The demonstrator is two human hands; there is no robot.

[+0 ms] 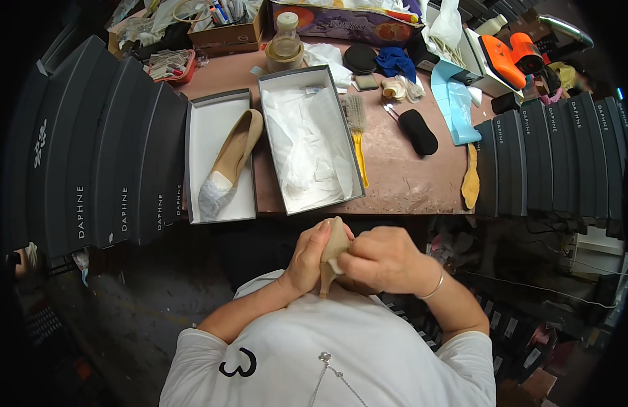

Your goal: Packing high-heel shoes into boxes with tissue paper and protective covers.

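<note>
Close to my body, below the table's front edge, a beige high-heeled shoe [338, 239] is held with its heel pointing down toward me. My left hand [306, 254] is closed around its side. Against the back of the shoe, near the heel, my right hand [382, 259] pinches a small pale wad [336, 266], which may be cloth or sponge. The fingers hide much of the shoe. A matching beige shoe [234, 152], toe wrapped in thin white paper, leans in a shallow box lid [249, 193]. Beside it lies an open shoebox [355, 183] holding white tissue paper [307, 149].
Dark shoeboxes stand in rows on the left [117, 156] and right [551, 149]. On the table [409, 186] lie a yellow-handled brush [358, 146], a black oval pad [418, 132] and a blue cloth [397, 62]. A glass jar [286, 44] and an orange tool [500, 61] sit farther back.
</note>
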